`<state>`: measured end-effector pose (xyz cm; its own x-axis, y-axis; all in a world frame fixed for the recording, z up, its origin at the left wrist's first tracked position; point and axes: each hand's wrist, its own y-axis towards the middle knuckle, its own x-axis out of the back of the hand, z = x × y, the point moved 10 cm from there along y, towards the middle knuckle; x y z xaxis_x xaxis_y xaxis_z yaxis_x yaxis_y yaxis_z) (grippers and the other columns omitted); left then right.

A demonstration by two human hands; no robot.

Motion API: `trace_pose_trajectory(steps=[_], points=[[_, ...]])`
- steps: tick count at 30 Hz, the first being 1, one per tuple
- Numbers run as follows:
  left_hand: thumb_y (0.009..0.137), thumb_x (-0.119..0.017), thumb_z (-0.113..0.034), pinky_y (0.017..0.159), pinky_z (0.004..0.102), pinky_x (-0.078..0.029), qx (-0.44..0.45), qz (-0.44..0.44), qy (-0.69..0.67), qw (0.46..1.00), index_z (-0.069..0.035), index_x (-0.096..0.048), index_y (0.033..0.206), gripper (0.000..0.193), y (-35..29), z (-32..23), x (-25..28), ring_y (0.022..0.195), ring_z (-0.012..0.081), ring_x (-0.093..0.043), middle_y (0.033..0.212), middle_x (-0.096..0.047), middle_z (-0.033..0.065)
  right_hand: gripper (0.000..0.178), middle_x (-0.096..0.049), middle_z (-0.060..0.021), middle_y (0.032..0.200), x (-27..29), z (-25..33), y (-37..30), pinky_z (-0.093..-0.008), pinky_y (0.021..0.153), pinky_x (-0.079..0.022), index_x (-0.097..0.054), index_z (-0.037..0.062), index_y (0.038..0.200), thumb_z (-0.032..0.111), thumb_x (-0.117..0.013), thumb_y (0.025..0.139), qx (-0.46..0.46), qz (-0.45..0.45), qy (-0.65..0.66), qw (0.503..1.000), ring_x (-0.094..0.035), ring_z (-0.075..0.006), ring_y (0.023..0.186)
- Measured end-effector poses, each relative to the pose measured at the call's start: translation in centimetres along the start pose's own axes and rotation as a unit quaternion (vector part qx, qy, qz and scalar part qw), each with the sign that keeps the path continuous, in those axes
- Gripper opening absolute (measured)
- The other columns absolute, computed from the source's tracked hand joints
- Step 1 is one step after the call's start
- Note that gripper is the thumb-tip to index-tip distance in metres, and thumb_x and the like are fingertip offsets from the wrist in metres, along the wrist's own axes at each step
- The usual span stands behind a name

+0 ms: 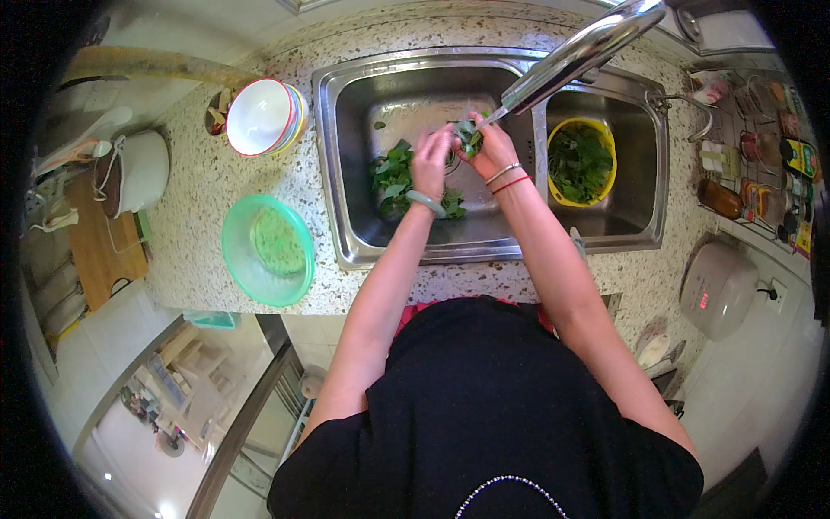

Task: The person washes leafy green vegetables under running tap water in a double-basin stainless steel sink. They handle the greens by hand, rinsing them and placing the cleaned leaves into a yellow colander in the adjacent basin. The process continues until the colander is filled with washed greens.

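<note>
1. Green leaves [468, 138] sit between the two hands over the left basin [493, 232], with the tap [571, 62] ending just off them at 1 to 2 o'clock; they are probably held there to be within its reach.
2. The right hand [494, 151] is closed on the leaves, thumb and fingers pinching them from their 3 o'clock side.
3. The left hand [431, 157] comes in from 9 o'clock, fingers partly curled and blurred; I cannot tell whether it grips them.
4. At 8 o'clock from the hands, a loose pile [392, 180] lies on the basin floor, likely left close for easy picking.
5. At 3 o'clock, a yellow basket [584, 203] of greens [581, 163] stands in the right basin [637, 156], perhaps so that drips stay inside.
6. On the counter [192, 186], stacked bowls [258, 118] at 9 o'clock and a green bowl [235, 246] at 8 seem set aside from the basins.
</note>
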<state>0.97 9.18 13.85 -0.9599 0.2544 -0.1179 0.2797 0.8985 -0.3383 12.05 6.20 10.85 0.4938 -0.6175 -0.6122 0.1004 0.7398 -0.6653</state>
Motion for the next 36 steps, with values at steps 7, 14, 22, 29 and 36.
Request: trace_pose_trajectory(steps=[7, 14, 22, 29, 36], points=[[0.075, -0.059, -0.036, 0.097, 0.0531, -0.024, 0.204, -0.120, 0.463, 0.854, -0.030, -0.059, 0.109, 0.034, 0.0, 10.6, 12.1, 0.131, 0.0300, -0.013, 0.145, -0.005, 0.0070, 0.020, -0.053, -0.0073, 0.083, -0.5, -1.8, 1.4, -0.0361, 0.059, -0.050, -0.047, 0.0077, 0.095, 0.026, -0.049, 0.088, -0.029, 0.001, -0.005, 1.000, -0.054, -0.0212, 0.071], [0.079, -0.055, -0.019, 0.083, 0.0378, -0.039, 0.061, -0.166, 0.448, 0.876, -0.014, -0.065, 0.092, 0.017, -1.7, 7.4, 11.2, 0.098, 0.0255, -0.051, 0.099, -0.059, 0.0063, 0.022, -0.051, -0.0023, 0.071, 1.6, -1.8, 0.0, -0.0314, 0.052, -0.045, -0.049, 0.0104, 0.078, 0.031, -0.058, 0.082, -0.042, -0.046, -0.060, 0.996, -0.050, -0.0164, 0.060], [0.081, -0.055, -0.003, 0.082, 0.0242, -0.041, -0.147, -0.106, 0.169, 0.969, -0.002, -0.061, 0.092, 0.013, -2.2, -2.4, 3.2, 0.087, 0.0103, -0.055, 0.091, -0.062, 0.0043, 0.020, -0.060, -0.0072, 0.086, 2.0, -2.4, -0.6, -0.0314, 0.060, -0.049, -0.056, 0.0034, 0.097, 0.018, -0.048, 0.086, -0.009, -0.049, -0.099, 0.994, -0.058, -0.0164, 0.072], [0.080, -0.054, -0.002, 0.077, 0.0251, -0.042, -0.172, -0.027, 0.192, 0.966, -0.001, -0.058, 0.092, 0.013, -2.7, -4.6, -1.9, 0.083, 0.0105, -0.055, 0.090, -0.060, 0.0033, 0.022, -0.060, -0.0044, 0.087, 2.1, -1.1, -0.1, -0.0246, 0.067, -0.045, -0.055, 0.0041, 0.099, 0.017, -0.059, 0.081, 0.008, -0.014, -0.078, 0.997, -0.056, -0.0128, 0.074], [0.087, -0.052, -0.012, 0.067, 0.0204, -0.044, 0.056, -0.058, -0.058, 0.995, -0.004, -0.057, 0.101, 0.017, -1.0, 0.9, -0.3, 0.073, 0.0084, -0.056, 0.079, -0.059, 0.0036, 0.023, -0.060, -0.0046, 0.089, 1.7, 0.0, -1.6, -0.0265, 0.070, -0.045, -0.055, 0.0053, 0.101, 0.011, -0.059, 0.079, 0.045, -0.003, -0.033, 0.998, -0.058, -0.0169, 0.078]])
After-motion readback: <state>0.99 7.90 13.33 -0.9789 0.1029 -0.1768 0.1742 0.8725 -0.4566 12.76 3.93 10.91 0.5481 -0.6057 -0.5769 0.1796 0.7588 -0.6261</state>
